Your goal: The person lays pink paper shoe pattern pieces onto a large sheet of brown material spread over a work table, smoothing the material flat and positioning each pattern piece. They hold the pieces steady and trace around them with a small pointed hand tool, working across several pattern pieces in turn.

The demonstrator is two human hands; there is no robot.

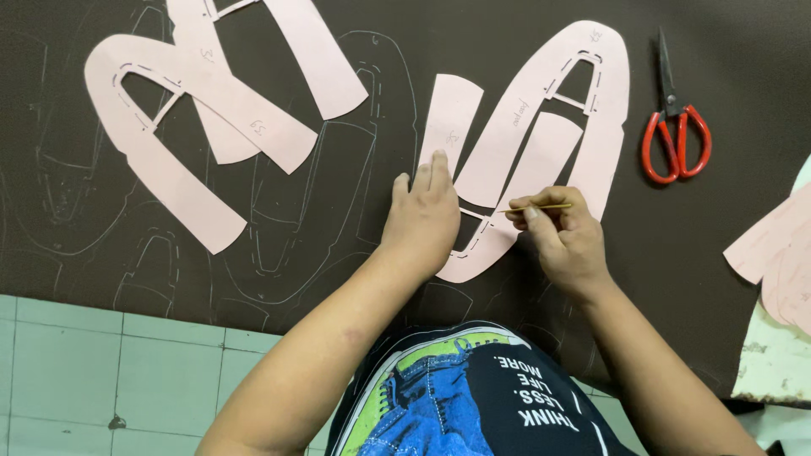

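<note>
**Hands on a pink paper pattern over dark sheet material**

The left hand [422,215] lies flat, fingers [439,169] stretched out and pressed together, holding nothing but pinning down a pale pink, horseshoe-shaped paper pattern with cut-out slots [541,93]. The pattern rests on a large dark brown sheet of material [338,219] marked with faint chalk-like outlines, spread over the counter. The right hand [564,236] is just beside the left, its fingers pinched shut around a thin yellowish marking stick [541,207], whose tip lies against the pattern's inner edge. A narrower pink paper strip [452,114] lies under the left fingertips, touching the pattern. Further left, well apart, a second pink horseshoe pattern [160,160] overlaps more pink strips [317,55]. Red-handled scissors [674,127] lie closed near the right of the pattern. More pink pieces [777,245] are stacked at the right edge.
</note>
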